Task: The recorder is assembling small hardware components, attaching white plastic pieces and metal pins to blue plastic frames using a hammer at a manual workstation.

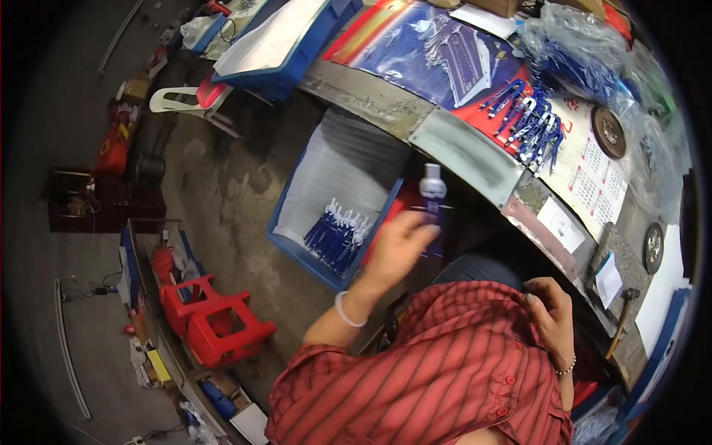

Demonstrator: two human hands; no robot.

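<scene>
A light, steady pinch at mid-length, ribbed end clear of the fingers, should suit the slim dark-blue piece with the silvery ribbed top (432,187). The left hand (404,241) grips it just right of the blue rectangular plastic box (305,265); its lower part looks blurred. The right hand (552,315) curls; whether around anything, I cannot tell.

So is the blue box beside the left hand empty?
No, a bunch of blue and white pieces lies on the grey lining inside the blue box.
</scene>
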